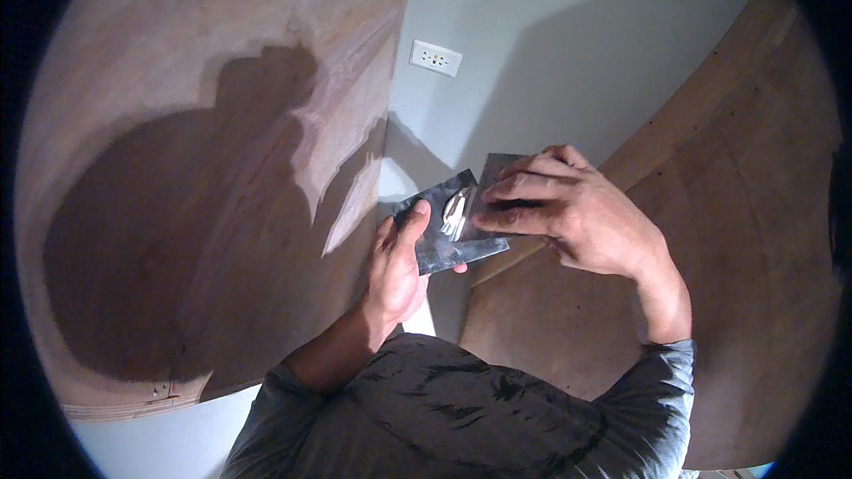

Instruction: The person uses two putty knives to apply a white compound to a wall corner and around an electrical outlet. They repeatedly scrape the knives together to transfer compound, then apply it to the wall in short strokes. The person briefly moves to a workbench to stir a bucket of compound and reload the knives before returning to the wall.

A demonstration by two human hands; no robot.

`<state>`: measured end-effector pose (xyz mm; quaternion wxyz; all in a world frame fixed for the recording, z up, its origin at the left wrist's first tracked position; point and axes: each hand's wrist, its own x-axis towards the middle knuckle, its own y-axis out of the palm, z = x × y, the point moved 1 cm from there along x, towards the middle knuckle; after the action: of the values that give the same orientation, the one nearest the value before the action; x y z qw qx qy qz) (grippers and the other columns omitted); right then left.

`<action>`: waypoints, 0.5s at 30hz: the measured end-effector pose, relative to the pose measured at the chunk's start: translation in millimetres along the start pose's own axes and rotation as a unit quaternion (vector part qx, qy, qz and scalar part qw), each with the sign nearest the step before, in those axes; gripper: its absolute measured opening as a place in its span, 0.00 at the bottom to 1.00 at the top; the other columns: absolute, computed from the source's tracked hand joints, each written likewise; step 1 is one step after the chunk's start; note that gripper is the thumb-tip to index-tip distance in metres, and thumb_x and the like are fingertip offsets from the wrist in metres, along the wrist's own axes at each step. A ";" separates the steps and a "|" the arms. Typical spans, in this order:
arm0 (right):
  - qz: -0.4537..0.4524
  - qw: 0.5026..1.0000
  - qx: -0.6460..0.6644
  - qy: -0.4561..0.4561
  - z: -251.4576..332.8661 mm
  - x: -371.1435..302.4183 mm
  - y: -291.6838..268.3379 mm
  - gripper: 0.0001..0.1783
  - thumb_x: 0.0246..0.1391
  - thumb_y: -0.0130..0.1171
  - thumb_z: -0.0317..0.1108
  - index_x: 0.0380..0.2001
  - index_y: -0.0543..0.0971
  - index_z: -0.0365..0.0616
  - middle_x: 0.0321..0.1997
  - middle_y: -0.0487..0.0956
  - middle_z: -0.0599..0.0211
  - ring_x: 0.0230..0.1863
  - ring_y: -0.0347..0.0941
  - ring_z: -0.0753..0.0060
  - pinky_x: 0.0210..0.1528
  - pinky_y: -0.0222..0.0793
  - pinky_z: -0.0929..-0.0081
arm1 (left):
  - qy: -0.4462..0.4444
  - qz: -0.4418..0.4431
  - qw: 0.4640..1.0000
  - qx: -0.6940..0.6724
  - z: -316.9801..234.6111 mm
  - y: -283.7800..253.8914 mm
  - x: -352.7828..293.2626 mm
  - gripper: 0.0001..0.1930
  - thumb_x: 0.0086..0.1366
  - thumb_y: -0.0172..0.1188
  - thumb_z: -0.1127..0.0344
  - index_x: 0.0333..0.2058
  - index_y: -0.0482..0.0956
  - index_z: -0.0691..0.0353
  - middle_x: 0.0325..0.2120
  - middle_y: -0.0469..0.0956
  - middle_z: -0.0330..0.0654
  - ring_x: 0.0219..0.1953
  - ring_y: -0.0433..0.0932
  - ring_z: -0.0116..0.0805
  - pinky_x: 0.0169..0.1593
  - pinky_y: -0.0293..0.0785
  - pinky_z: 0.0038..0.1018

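Note:
My left hand (pixel 397 268) grips a flat dark metal plate (pixel 441 254) by its left side, with the thumb on top and the fingers underneath. A glossy pale blob of paste, perhaps putty (pixel 454 215), lies on the plate's face. From the right, my right hand (pixel 593 211) holds a thin rectangular scraper blade (pixel 500 162), its fingers stretched over the blade's face. The scraper's left edge is beside the paste and overlaps the plate in view. Where exactly the two touch is hard to make out, and my right thumb is hidden.
A large brown wooden panel (pixel 169 18) covers the left, with my shadow on it. Another curved wooden panel (pixel 710 284) spans the right. Between them is a pale wall (pixel 497 0) with a white electrical outlet (pixel 436 58).

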<state>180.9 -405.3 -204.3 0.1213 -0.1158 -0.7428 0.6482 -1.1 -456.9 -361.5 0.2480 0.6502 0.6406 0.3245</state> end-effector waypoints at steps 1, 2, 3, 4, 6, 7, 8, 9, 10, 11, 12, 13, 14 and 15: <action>-0.021 1.000 -0.005 -0.007 -0.8 0.1 -1.7 0.34 0.39 0.65 0.25 0.54 0.82 0.63 0.59 0.77 0.79 0.64 0.68 0.67 0.65 0.60 0.61 | 0.001 -0.004 1.000 0.002 -2.6 1.9 -0.4 0.19 0.76 0.49 0.54 0.52 0.76 0.63 0.40 0.82 0.41 0.37 0.82 0.31 0.31 0.77 0.32; -0.043 0.999 -0.009 -0.013 -1.6 0.2 -3.6 0.34 0.39 0.65 0.25 0.54 0.83 0.63 0.59 0.77 0.79 0.64 0.68 0.67 0.64 0.60 0.61 | 0.002 -0.007 1.000 0.003 -5.7 4.4 -1.1 0.19 0.76 0.49 0.54 0.52 0.76 0.63 0.40 0.82 0.41 0.37 0.82 0.31 0.31 0.77 0.32; -0.064 0.998 -0.014 -0.021 -2.5 0.3 -5.6 0.34 0.39 0.65 0.25 0.54 0.83 0.62 0.59 0.77 0.79 0.64 0.68 0.67 0.64 0.60 0.61 | 0.003 -0.011 1.000 0.005 -8.2 6.5 -1.8 0.18 0.76 0.49 0.54 0.52 0.76 0.63 0.40 0.82 0.41 0.37 0.82 0.31 0.31 0.77 0.32; -0.052 0.998 -0.009 -0.020 -1.9 0.2 -6.0 0.34 0.39 0.65 0.25 0.54 0.83 0.62 0.59 0.77 0.79 0.64 0.68 0.68 0.64 0.60 0.62 | 0.001 -0.020 1.000 0.008 -6.6 5.7 -3.1 0.18 0.76 0.49 0.54 0.51 0.76 0.63 0.40 0.82 0.41 0.36 0.82 0.31 0.31 0.77 0.32; -0.026 0.999 0.002 -0.020 -0.9 -0.1 -7.1 0.33 0.39 0.64 0.24 0.53 0.83 0.61 0.59 0.77 0.79 0.64 0.68 0.69 0.63 0.61 0.62 | -0.002 -0.038 0.999 0.015 -1.9 3.5 -4.9 0.18 0.76 0.49 0.55 0.51 0.76 0.63 0.40 0.82 0.41 0.36 0.82 0.32 0.31 0.78 0.33; -0.035 0.999 0.002 -0.028 0.7 0.1 -6.3 0.33 0.39 0.64 0.24 0.53 0.83 0.60 0.59 0.77 0.79 0.65 0.68 0.69 0.62 0.61 0.63 | 0.003 -0.033 0.999 0.016 -2.3 3.8 -5.7 0.18 0.76 0.49 0.55 0.51 0.76 0.63 0.40 0.82 0.41 0.36 0.82 0.32 0.31 0.78 0.33; -0.043 0.998 0.003 -0.036 2.8 1.3 -4.3 0.32 0.39 0.64 0.24 0.53 0.83 0.60 0.59 0.77 0.79 0.65 0.68 0.69 0.62 0.61 0.63 | 0.008 -0.028 0.999 0.017 -2.7 4.2 -6.5 0.18 0.76 0.49 0.55 0.51 0.76 0.63 0.40 0.82 0.41 0.36 0.82 0.32 0.31 0.78 0.33; -0.051 0.998 0.003 -0.045 4.2 1.6 -1.9 0.32 0.39 0.64 0.24 0.53 0.83 0.59 0.59 0.77 0.79 0.65 0.67 0.70 0.61 0.61 0.63 | 0.013 -0.023 0.999 0.019 -3.1 4.6 -7.3 0.18 0.76 0.49 0.56 0.51 0.76 0.63 0.40 0.82 0.41 0.36 0.82 0.32 0.31 0.78 0.33; -0.022 0.999 0.028 -0.038 4.1 1.3 2.0 0.32 0.40 0.64 0.24 0.53 0.83 0.59 0.58 0.78 0.78 0.64 0.68 0.69 0.61 0.60 0.63 | 0.015 -0.023 0.999 0.023 -2.9 4.2 -8.3 0.18 0.76 0.49 0.56 0.52 0.75 0.64 0.40 0.81 0.42 0.36 0.82 0.33 0.31 0.78 0.34; -0.043 0.998 0.022 -0.037 4.8 1.4 0.7 0.32 0.40 0.64 0.24 0.53 0.83 0.58 0.58 0.78 0.78 0.64 0.68 0.69 0.61 0.60 0.63 | 0.018 -0.032 0.999 0.030 -2.0 4.3 -9.4 0.18 0.76 0.49 0.56 0.52 0.75 0.65 0.40 0.81 0.42 0.36 0.82 0.33 0.31 0.78 0.34; -0.064 0.997 0.016 -0.035 5.8 1.4 -1.8 0.32 0.40 0.64 0.24 0.53 0.83 0.58 0.58 0.78 0.78 0.64 0.68 0.69 0.61 0.60 0.63 | 0.021 -0.041 0.998 0.037 -0.6 4.8 -10.4 0.18 0.76 0.49 0.56 0.52 0.75 0.65 0.40 0.81 0.43 0.36 0.82 0.33 0.31 0.79 0.34; -0.085 0.996 0.010 -0.033 6.4 1.3 -3.4 0.32 0.39 0.64 0.24 0.52 0.83 0.58 0.57 0.78 0.78 0.63 0.68 0.70 0.61 0.60 0.64 | 0.024 -0.050 0.997 0.044 0.3 5.2 -10.9 0.18 0.76 0.49 0.56 0.52 0.74 0.66 0.40 0.81 0.43 0.36 0.82 0.33 0.31 0.79 0.34; -0.070 0.997 0.013 -0.040 6.3 1.3 -1.2 0.31 0.40 0.64 0.24 0.52 0.83 0.58 0.57 0.78 0.78 0.63 0.69 0.69 0.61 0.60 0.64 | 0.036 -0.039 0.998 0.019 -1.3 4.7 -10.1 0.16 0.75 0.52 0.58 0.47 0.75 0.67 0.38 0.79 0.44 0.36 0.83 0.35 0.30 0.83 0.37; -0.055 0.997 0.017 -0.048 5.9 1.4 2.4 0.31 0.40 0.64 0.24 0.52 0.84 0.58 0.57 0.78 0.78 0.62 0.69 0.69 0.60 0.60 0.64 | 0.037 -0.050 0.998 0.031 -0.7 4.7 -9.8 0.16 0.75 0.52 0.58 0.48 0.74 0.67 0.38 0.79 0.44 0.36 0.83 0.35 0.30 0.84 0.37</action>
<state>177.7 -410.1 -207.4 0.1230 -0.0417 -0.7419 0.6578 1.8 -467.0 -358.6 0.2198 0.6124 0.6905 0.3161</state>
